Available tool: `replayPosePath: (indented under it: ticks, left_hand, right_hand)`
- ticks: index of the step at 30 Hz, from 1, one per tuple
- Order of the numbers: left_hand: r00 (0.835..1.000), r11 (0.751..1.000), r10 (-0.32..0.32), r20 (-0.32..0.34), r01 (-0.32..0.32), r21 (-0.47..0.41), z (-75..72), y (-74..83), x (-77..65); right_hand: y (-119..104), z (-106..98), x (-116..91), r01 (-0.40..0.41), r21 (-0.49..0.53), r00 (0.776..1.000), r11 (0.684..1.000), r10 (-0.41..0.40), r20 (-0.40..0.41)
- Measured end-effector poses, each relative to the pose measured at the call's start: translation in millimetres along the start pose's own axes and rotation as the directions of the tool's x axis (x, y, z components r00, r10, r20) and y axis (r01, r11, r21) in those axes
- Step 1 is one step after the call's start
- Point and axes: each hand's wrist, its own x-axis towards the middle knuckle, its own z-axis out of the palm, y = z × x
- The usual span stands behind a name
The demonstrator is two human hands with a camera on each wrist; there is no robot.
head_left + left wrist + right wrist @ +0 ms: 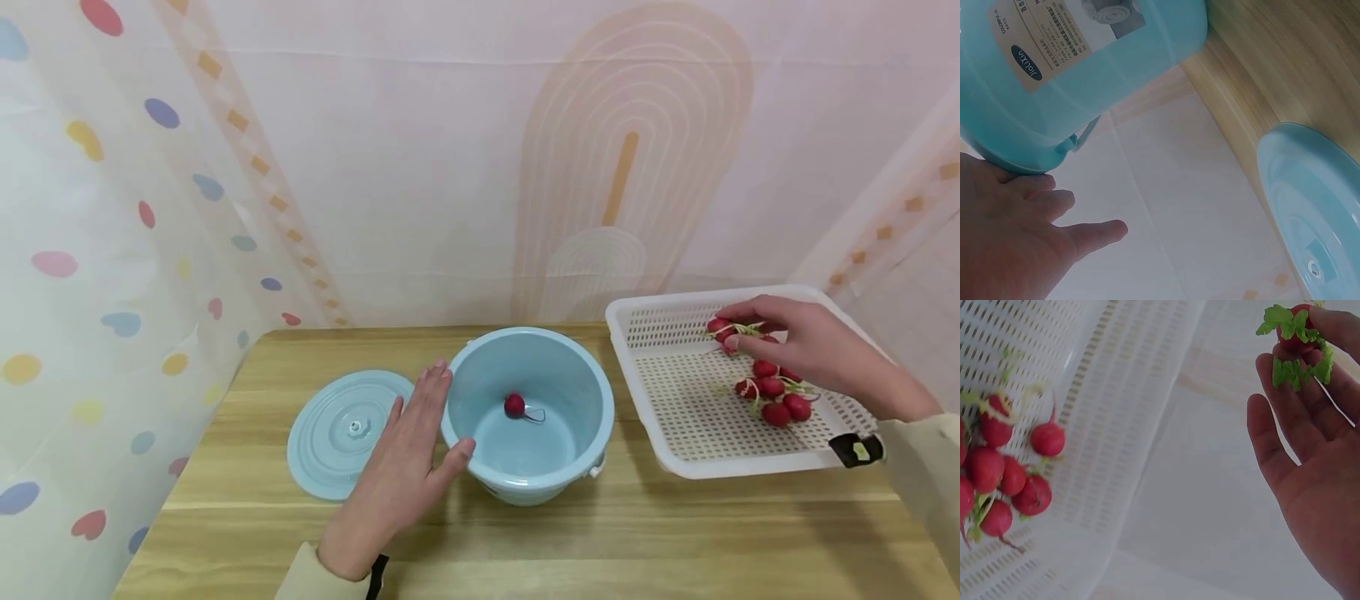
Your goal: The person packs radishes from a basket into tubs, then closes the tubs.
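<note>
My right hand [810,342] is over the white basket [667,400], pinching a red radish [1294,339] with green leaves between thumb and fingertips. Several more radishes [776,414] lie in the basket below and beside this hand; in the right wrist view these loose radishes [985,469] are at the left. My left hand [405,458] has its fingers extended at the left rim of a light blue bucket [577,392], thumb apart. On the bucket's floor lies a single radish [514,406] with a thin root.
A round light blue lid [318,446] lies flat on the wooden table [600,550], left of the bucket and partly behind my left hand. A label [1054,37] shows on the bucket's outer wall. Behind the table hangs a patterned cloth [420,183].
</note>
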Motion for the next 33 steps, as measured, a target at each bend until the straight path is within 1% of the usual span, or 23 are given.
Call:
replayPosePath:
  ticks: [3,5,8,11,13,15,16,18,20,23,25,26,28,31,33]
  left_hand:
    - [1.0,1.0,-0.002,0.002,0.002,-0.001,-0.5,0.2,-0.3]
    - [1.0,1.0,-0.002,0.0,0.002,-0.004,-0.5,0.5,-0.3]
    - [1.0,1.0,0.0,-0.005,0.0,-0.004,-0.5,0.3,-0.5]
    - [1.0,1.0,0.003,-0.009,-0.003,0.002,-1.1,-0.9,-0.7]
    - [1.0,1.0,0.003,-0.01,-0.003,0.0,-1.6,-1.6,-1.0]
    - [1.0,1.0,0.001,-0.009,-0.001,-0.004,-1.5,-2.0,-1.2]
    - [1.0,1.0,0.002,-0.009,-0.002,-0.005,-1.3,-2.3,-1.4]
    - [1.0,1.0,0.0,-0.009,0.0,-0.012,-0.7,-2.2,-2.6]
    - [1.0,1.0,0.004,-0.013,-0.004,-0.007,0.4,-3.2,-3.7]
    - [1.0,1.0,0.012,-0.021,-0.012,0.003,0.5,-4.7,-4.4]
    - [1.0,1.0,0.017,-0.023,-0.017,0.004,-0.4,-5.6,-3.8]
    - [1.0,1.0,0.017,-0.022,-0.017,0.002,-1.3,-5.8,-3.5]
    - [1.0,1.0,0.019,-0.018,-0.019,0.0,-3.0,-6.0,-2.5]
    - [1.0,1.0,0.019,-0.012,-0.019,0.0,-4.8,-6.7,-1.8]
    - [1.0,1.0,0.018,-0.01,-0.018,0.0,-5.6,-6.9,-1.8]
  right_hand:
    - [-4,1,-4,0.038,-0.011,0.998,0.999,-0.039,-0.049]
    - [-9,1,-6,0.038,-0.013,0.996,0.999,-0.039,-0.074]
    - [-19,1,-9,0.001,0.018,0.994,1.0,0.001,-0.108]
    - [-30,5,-12,-0.035,0.073,0.991,0.997,0.044,-0.129]
    - [-37,6,-16,-0.067,0.138,0.991,0.988,0.081,-0.103]
    - [-43,7,-20,-0.101,0.21,0.991,0.972,0.116,-0.061]
    - [-47,8,-21,-0.112,0.237,0.991,0.965,0.126,-0.045]
    - [-53,9,-24,-0.106,0.263,0.992,0.959,0.118,-0.033]
    - [-58,11,-25,-0.075,0.256,0.994,0.964,0.092,-0.055]
    - [-66,14,-26,-0.03,0.22,0.991,0.975,0.058,-0.122]
    - [-72,16,-27,-0.027,0.233,0.986,0.972,0.064,-0.151]
    - [-75,17,-28,-0.011,0.231,0.984,0.973,0.052,-0.172]
    - [-81,18,-28,0.037,0.224,0.978,0.974,0.011,-0.209]
    - [-90,21,-28,0.136,0.191,0.962,0.972,-0.083,-0.261]
    - [-96,23,-28,0.172,0.173,0.954,0.97,-0.12,-0.275]
